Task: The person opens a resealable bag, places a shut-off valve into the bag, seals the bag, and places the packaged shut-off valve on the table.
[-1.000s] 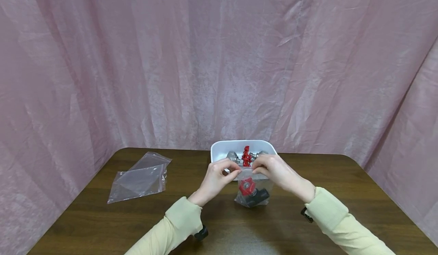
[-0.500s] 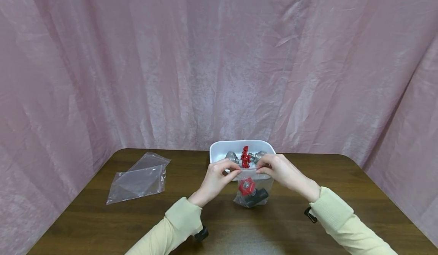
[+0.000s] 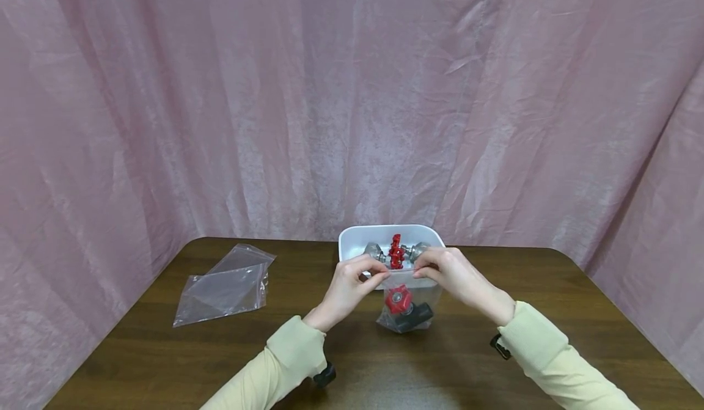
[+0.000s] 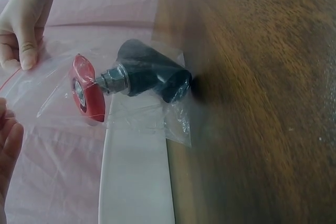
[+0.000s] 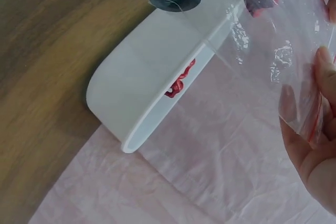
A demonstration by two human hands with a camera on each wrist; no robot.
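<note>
A clear zip bag (image 3: 431,295) with a red line along its mouth hangs between my hands over the table. Inside it is a valve (image 3: 414,317) with a black body and a red handwheel; the left wrist view shows its metal stem nut (image 4: 116,79) too. At the bag's top left corner, my left hand (image 3: 343,286) pinches the edge between thumb and fingers. My right hand (image 3: 456,278) pinches the same top edge farther right. The lower end of the bag is close to the tabletop; whether it touches I cannot tell.
Just behind the bag stands a white bin (image 3: 352,236) holding more valves with red handwheels (image 3: 396,252) and metal bodies. Flat clear bags (image 3: 225,291) overlap on the left of the wooden table (image 3: 165,367). A pink curtain (image 3: 330,104) hangs behind the table.
My right hand has slid a little to the right along the bag's top edge, then stayed there. The left hand, the valve and the bin look nearly unchanged.
</note>
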